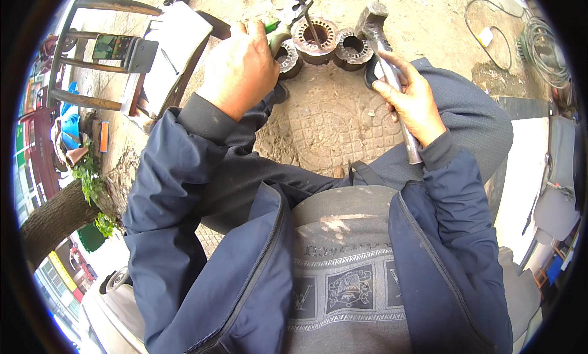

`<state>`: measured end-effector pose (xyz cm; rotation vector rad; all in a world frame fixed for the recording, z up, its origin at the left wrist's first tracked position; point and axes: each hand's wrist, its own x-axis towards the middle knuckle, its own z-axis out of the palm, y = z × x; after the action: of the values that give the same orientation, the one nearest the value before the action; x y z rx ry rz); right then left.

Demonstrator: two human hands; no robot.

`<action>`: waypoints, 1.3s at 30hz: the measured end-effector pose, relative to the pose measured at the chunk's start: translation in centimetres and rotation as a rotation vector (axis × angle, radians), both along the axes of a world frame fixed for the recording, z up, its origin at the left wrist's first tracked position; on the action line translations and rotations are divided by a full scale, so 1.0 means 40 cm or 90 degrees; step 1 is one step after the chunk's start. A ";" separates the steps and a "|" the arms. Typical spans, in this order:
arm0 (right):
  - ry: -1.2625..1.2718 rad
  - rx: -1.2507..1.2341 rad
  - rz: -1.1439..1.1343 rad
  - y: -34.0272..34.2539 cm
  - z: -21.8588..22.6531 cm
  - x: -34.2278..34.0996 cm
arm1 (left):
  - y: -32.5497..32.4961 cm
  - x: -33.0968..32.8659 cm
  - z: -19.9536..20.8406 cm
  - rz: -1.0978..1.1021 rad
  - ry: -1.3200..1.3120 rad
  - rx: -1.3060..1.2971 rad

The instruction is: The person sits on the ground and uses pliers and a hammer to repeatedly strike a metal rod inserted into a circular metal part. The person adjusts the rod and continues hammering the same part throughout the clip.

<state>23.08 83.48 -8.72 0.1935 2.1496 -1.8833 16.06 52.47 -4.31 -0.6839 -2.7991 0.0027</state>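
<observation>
My left hand (242,69) is closed around the handles of green-handled pliers (280,35). The jaws are at a thin metal rod (311,26), which slants down into the bore of the middle slotted metal ring, apparently a motor stator core (317,57). Smaller slotted cores flank it, a left core (289,69) and a right core (353,63). Fingers of my right hand (413,100) wrap the metal handle of a hammer (372,23). Its head is raised just right of the cores, apart from the rod. The pliers' grip on the rod is too small to make out.
A wooden chair (116,5) lies at the left with a phone-like screen (110,46) and a white board (174,54). Coiled cable (545,54) sits at the far right. My bent legs (459,109) frame the dusty patterned paving (324,121).
</observation>
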 end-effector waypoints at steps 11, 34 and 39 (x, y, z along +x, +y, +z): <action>0.299 0.262 0.132 -0.068 0.045 -0.164 | 0.035 0.074 -0.010 0.120 -0.025 -0.019; 0.467 0.374 0.258 -0.161 -0.139 -0.363 | -0.030 -0.026 0.047 -0.211 -0.065 0.044; 0.147 0.212 0.172 -0.107 0.041 -0.274 | -0.038 -0.041 0.057 -0.159 -0.118 -0.043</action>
<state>12.11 79.19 -7.06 -0.2517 2.4860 -1.4531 14.40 50.94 -2.05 -1.0975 -2.8764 -0.0126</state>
